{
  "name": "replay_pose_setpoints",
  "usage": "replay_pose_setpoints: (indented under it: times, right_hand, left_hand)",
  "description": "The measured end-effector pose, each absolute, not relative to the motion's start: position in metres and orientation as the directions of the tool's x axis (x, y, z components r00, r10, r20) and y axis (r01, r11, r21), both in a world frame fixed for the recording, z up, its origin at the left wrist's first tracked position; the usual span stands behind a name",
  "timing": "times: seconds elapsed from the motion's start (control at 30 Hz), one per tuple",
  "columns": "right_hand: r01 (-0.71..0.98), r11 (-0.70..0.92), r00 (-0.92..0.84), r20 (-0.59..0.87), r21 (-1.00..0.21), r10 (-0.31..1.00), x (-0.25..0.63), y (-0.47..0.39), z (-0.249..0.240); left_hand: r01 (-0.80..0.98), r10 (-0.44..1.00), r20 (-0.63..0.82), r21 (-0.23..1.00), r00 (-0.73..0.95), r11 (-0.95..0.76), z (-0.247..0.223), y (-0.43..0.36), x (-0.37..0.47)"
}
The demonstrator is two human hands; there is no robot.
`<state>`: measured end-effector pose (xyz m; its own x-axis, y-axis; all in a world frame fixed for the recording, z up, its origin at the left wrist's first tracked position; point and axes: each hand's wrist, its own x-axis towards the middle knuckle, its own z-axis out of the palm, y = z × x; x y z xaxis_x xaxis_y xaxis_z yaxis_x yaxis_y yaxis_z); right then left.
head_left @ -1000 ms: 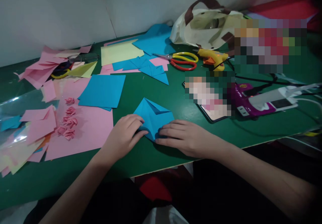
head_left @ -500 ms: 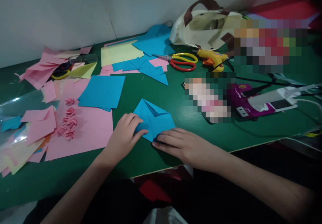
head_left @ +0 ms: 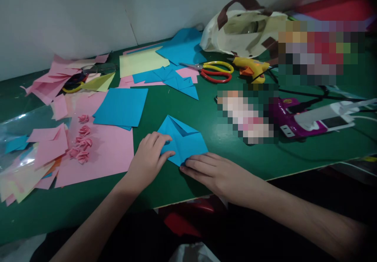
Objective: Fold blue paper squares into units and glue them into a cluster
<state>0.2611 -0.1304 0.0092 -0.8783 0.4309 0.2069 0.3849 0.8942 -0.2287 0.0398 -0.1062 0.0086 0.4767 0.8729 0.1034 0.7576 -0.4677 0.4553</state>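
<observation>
A partly folded sheet of blue origami paper (head_left: pixel 185 142) lies on the green table in front of me, with creases across it and a raised flap near its far corner. My left hand (head_left: pixel 150 152) grips its left edge between curled fingers and thumb. At the near right edge, my right hand (head_left: pixel 207 171) holds the paper, its fingers together and the thumb largely hidden. Square blue sheets (head_left: pixel 122 107) are stacked just beyond my left hand, partly over a large pink sheet (head_left: pixel 114 152). Several small pink paper roses (head_left: pixel 84 142) rest on that pink sheet.
Scissors with yellow and red handles (head_left: pixel 218 71) and a yellow glue gun (head_left: pixel 253 69) lie at the back, before a cream bag (head_left: pixel 244 34). A purple power strip (head_left: pixel 288 117) with cables sits at right. Paper scraps (head_left: pixel 48 148) and clear plastic are at left.
The whole view has shifted slightly. Both hands keep nearly the same hold on the blue paper, and its folds look unchanged.
</observation>
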Motion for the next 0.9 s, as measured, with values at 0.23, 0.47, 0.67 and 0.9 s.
replay_pose_setpoints:
  times: [0.23,0.47,0.67,0.9]
  right_hand:
    - [0.393,0.887,-0.866,0.228,-0.240,0.445,0.2577,-0.1343,0.0109]
    - [0.390,0.887,-0.866,0.229,-0.246,0.444,0.2561,-0.1352,0.0091]
    - [0.397,0.888,-0.861,0.242,-0.232,0.448,0.2557,-0.1360,0.0092]
    - [0.411,0.881,-0.875,0.171,-0.232,0.453,0.2552,-0.1365,0.0084]
  left_hand:
    - [0.782,0.879,0.097,0.418,0.467,-0.461,0.0073,-0.1072,0.0402]
    - [0.784,0.885,0.103,0.426,0.454,-0.452,0.0081,-0.1071,0.0407]
    - [0.779,0.888,0.101,0.443,0.448,-0.444,0.0080,-0.1067,0.0408]
    - [0.774,0.902,0.093,0.481,0.423,-0.412,0.0064,-0.1060,0.0401]
